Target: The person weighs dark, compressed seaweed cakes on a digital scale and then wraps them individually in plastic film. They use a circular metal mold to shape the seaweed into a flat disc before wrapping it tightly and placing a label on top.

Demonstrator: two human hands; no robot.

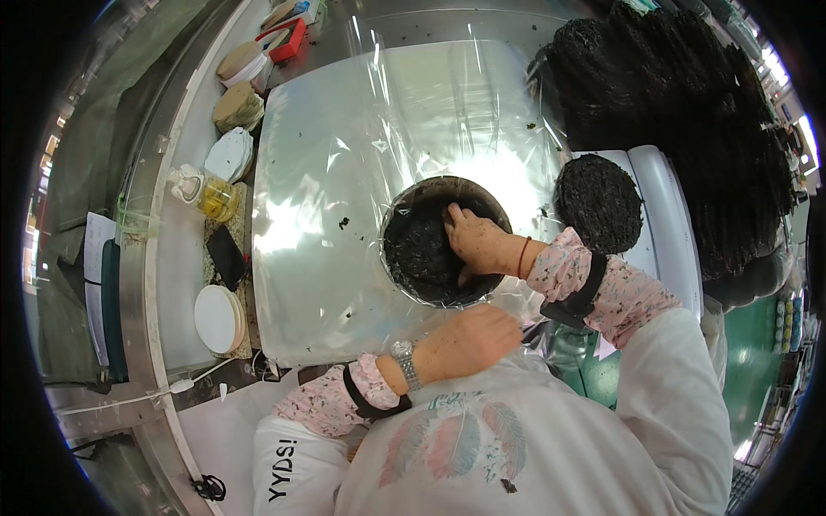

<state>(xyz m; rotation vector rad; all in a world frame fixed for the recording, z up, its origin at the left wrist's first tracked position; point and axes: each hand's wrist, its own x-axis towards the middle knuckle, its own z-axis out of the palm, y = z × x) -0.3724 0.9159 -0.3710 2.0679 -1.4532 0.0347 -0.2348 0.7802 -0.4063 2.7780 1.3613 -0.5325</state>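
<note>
A round metal ring or bowl (pixel 489 199) stands on a clear plastic sheet (pixel 344 129), with dark, matted, fibrous material (pixel 417 249) inside. My right hand (pixel 482 241) reaches into it from the right. Its thumb and fingers are spread apart, with the fingertips against the dark material. Just below the bowl, in front of my body, is my left hand (pixel 482 335), back up and fingers curled in together; its palm side is hidden. A round, flat cake (pixel 600 205) of similar dark material lies right of the bowl.
A large dark fibrous heap (pixel 662 95) fills the far right, beside a white roll (pixel 667 215). Along the left edge are round white discs (pixel 218 319), a black phone-like object (pixel 226 258), a bottle of yellow liquid (pixel 215 198), round stacks (pixel 238 107) and a red box (pixel 284 40).
</note>
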